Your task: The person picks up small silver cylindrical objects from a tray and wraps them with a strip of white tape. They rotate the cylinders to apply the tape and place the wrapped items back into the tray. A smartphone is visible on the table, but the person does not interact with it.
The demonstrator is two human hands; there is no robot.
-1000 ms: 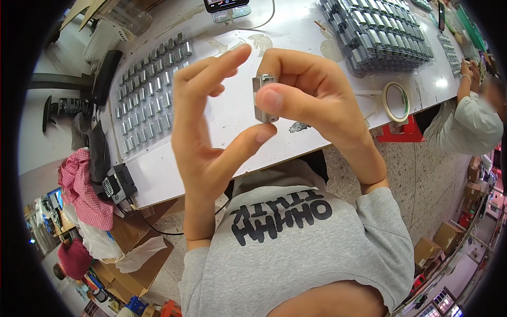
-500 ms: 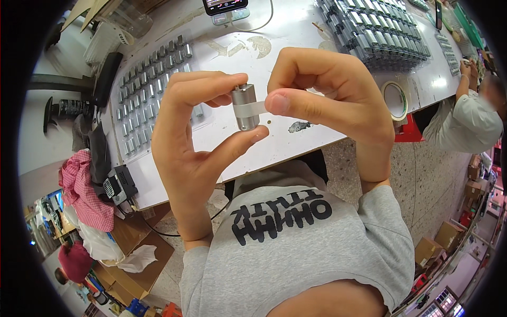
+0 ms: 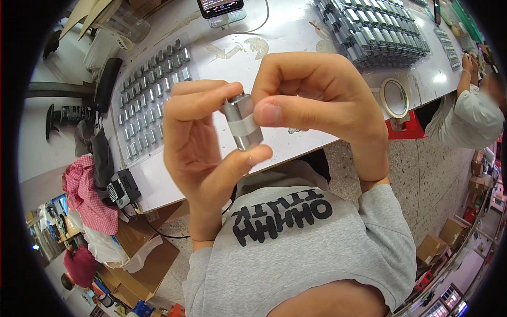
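A shiny metal cylinder [image 3: 238, 107] is held at its two ends by my left hand [image 3: 194, 145], forefinger on the top and thumb under the bottom. Round the cylinder's middle lies a pale strip of tape [image 3: 244, 128]. My right hand [image 3: 327, 100] is closed, its thumb and forefinger pinching the strip's right end close against the cylinder's side. The thumb covers that end. Both hands are raised over the front of the white table [image 3: 158, 185].
To the left a clear tray [image 3: 153, 95] holds rows of metal cylinders. Stacked trays of cylinders [image 3: 375, 31] stand at the back right, near a tape roll [image 3: 394, 99]. A phone [image 3: 219, 6] lies at the back. Another person [image 3: 465, 113] sits at the right.
The cylinder and my left hand have come lower and nearer. My right thumb has closed in on the cylinder, and the length of tape showing between them has gone.
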